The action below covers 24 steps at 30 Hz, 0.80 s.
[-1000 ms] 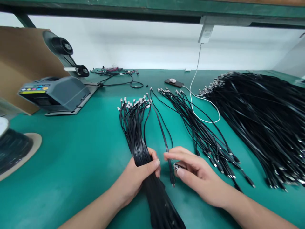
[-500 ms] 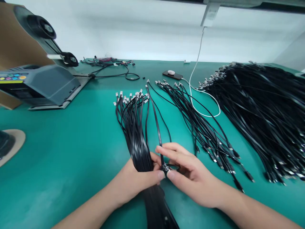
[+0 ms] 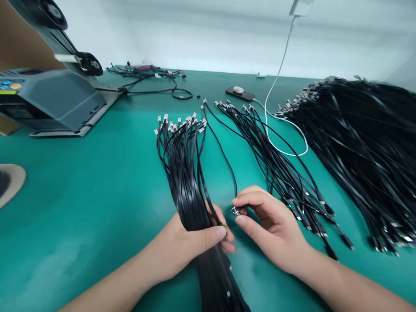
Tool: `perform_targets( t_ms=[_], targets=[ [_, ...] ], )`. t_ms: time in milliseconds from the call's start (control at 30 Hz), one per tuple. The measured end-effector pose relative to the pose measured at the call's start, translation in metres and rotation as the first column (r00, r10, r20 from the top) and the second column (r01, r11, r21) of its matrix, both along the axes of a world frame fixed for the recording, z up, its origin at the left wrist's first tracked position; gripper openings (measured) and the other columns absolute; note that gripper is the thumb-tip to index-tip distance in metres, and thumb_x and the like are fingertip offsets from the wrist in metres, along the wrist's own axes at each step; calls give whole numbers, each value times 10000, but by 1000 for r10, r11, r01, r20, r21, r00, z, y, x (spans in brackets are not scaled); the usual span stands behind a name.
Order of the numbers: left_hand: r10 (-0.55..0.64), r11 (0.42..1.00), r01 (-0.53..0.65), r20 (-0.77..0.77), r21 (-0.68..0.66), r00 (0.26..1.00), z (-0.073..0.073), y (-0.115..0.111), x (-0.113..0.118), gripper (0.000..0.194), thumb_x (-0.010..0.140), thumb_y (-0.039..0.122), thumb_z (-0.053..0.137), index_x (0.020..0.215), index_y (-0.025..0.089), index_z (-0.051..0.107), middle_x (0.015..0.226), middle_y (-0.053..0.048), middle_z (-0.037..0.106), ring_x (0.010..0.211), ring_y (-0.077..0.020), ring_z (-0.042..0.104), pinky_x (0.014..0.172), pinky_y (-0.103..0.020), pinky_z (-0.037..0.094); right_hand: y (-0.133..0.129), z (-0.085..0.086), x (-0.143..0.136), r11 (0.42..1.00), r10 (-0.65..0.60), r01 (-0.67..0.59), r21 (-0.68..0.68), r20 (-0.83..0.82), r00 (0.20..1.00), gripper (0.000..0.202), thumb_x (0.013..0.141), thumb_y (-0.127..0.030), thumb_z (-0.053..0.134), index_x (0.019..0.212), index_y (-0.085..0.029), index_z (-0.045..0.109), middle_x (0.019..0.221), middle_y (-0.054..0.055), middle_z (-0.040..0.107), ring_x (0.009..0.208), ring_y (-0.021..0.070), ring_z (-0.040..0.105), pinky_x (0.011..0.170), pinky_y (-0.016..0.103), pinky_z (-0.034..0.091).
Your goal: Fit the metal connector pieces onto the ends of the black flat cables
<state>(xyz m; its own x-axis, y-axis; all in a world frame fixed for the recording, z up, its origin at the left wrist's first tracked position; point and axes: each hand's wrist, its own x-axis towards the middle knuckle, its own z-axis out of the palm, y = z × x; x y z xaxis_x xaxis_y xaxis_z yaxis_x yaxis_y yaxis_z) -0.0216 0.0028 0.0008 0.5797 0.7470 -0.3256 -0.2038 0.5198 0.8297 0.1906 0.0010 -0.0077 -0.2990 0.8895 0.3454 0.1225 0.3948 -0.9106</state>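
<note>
A thick bundle of flat black cables (image 3: 186, 186) runs through my left hand (image 3: 201, 236), which is closed around it with the thumb across the front. White-tagged ends (image 3: 180, 125) fan out at the bundle's far end, and the near end passes out of view at the bottom. To the right, my right hand (image 3: 264, 225) pinches a small shiny metal piece (image 3: 235, 211) between thumb and fingertips. A single black cable (image 3: 224, 151) runs down to these fingers; whether the metal piece is its end I cannot make out. The two hands are slightly apart.
A looser group of black cables (image 3: 276, 169) lies right of my hands, with a large cable pile (image 3: 367, 143) beyond. A white cord (image 3: 287, 154) loops near a dark phone-like slab (image 3: 242, 94). At left stands a grey machine (image 3: 68, 102); tangled wires (image 3: 146, 73) lie behind.
My right hand has moved right and up, away from my left thumb, with the shiny metal piece. One cable now lies against the bundle under my left thumb. The view has shifted slightly.
</note>
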Motion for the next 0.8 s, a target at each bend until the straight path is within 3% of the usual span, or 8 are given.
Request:
perform_targets(
  t_ms=[133,233,333,467,800],
  targets=[
    [26,1000,-26,-8,-1,1000,-1,0,-1,187,824,295,785,940,183,691,809,-33,723,735,-179,705,717,-316,581,-1,-3,-1,998,-39,39,-41,-8,999,284,936,-173,642,1196,-287,627,1129,59,547,960,158,608,808,298,561],
    [61,997,-63,-46,-36,997,0,0,-1,216,796,318,809,946,187,726,778,-25,708,746,-173,685,736,-306,563,-4,-2,0,994,-84,80,-77,-54,995,282,913,-181,673,1169,-286,623,1239,74,461,898,141,634,778,313,600],
    [80,996,-82,-77,-18,994,2,1,-1,188,771,303,823,903,197,743,764,-17,691,732,-163,661,716,-285,543,-4,1,1,992,-121,120,28,23,992,190,905,-164,674,1068,-260,656,1157,71,519,944,173,640,806,337,598],
    [101,994,-96,-103,53,990,3,2,0,145,769,271,805,888,205,755,740,-4,650,718,-172,634,689,-290,529,-1,1,3,980,-115,86,178,157,981,209,917,-162,661,1105,-254,666,1059,66,606,1001,204,626,854,370,567],
    [97,994,-90,-127,56,987,1,2,0,271,736,269,826,974,179,733,709,-6,656,710,-186,659,671,-290,520,-3,0,3,976,-57,5,219,232,971,247,948,-240,646,1190,-202,616,1067,76,631,905,169,626,786,305,566]
  ],
)
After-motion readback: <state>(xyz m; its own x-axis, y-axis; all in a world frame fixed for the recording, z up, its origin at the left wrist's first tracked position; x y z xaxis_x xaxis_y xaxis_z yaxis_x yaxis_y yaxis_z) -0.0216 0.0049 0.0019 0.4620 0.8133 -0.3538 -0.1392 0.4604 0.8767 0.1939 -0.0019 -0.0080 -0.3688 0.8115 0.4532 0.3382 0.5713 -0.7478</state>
